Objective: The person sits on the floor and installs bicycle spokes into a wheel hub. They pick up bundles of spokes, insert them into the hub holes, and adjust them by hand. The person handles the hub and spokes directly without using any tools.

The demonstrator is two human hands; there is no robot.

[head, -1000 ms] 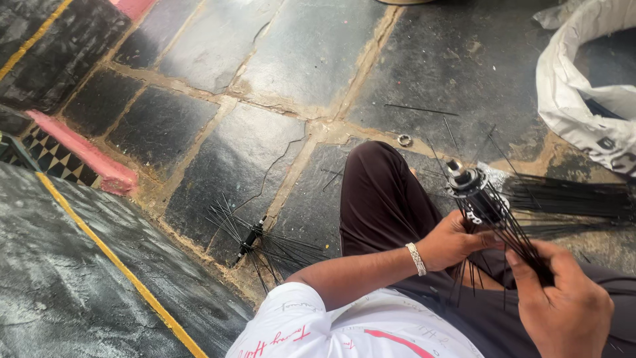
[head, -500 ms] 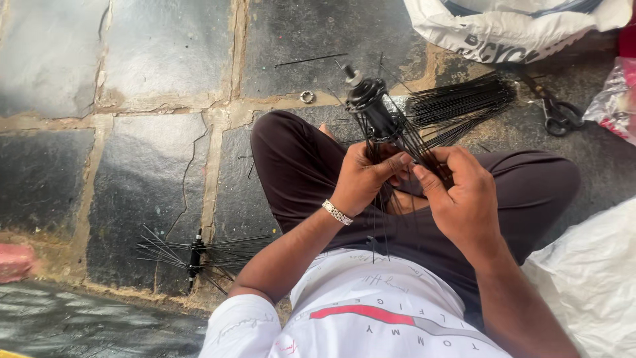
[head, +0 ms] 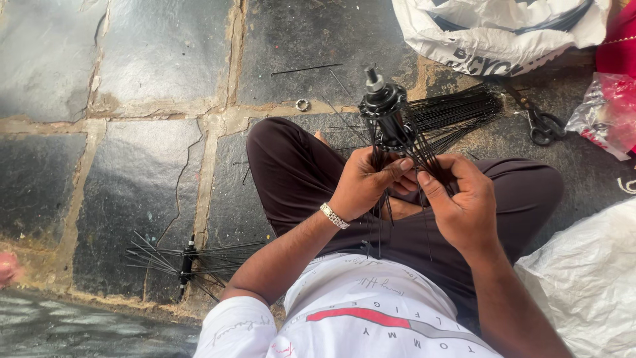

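Change since earlier frame: hub (head: 387,116) and both hands sit nearer frame centre; grip unchanged.
Head view, left hand (head: 368,182): fingers clamped round the black spokes (head: 424,156) just below the hub.
Head view, right hand (head: 464,202): thumb and forefinger pinched together on one spoke.
Hub position: upright, centre-right, above the lap.
Surroundings: loose spoke bundle (head: 457,109) right of hub; second spoked hub (head: 187,262) lower left on stone floor (head: 159,59); scissors (head: 543,126) at right; white bag (head: 490,33) upper right.

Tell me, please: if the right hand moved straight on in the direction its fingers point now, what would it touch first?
The right hand points up-left. It would probably meet the left hand's fingers first, then the black wheel hub with its spokes. Depth is hard to judge.
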